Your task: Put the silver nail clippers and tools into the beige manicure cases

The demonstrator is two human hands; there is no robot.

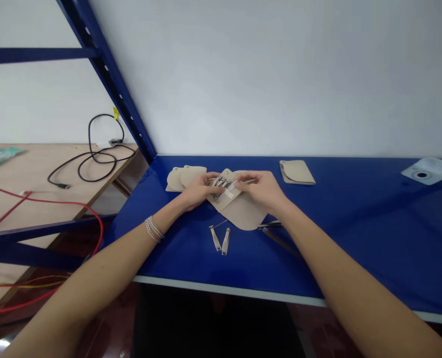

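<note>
An opened beige leatherette manicure case (243, 214) lies on the blue table, with a row of small metal tools (220, 186) held in its inner strap. My left hand (197, 191) grips the case at the left of that row, and my right hand (260, 189) grips it from the right. The fingers of both hands nearly meet over the tools and hide part of them. Just below the case, two metal nail clippers (220, 240) lie side by side.
The blue tabletop (355, 238) has a white front edge. On it are a beige pouch (297, 172), beige flaps (185, 176), dark-handled scissors (270, 225) and a translucent plastic piece (425, 170). A blue shelf frame (105, 64) and a wooden board (38, 169) with cables stand left.
</note>
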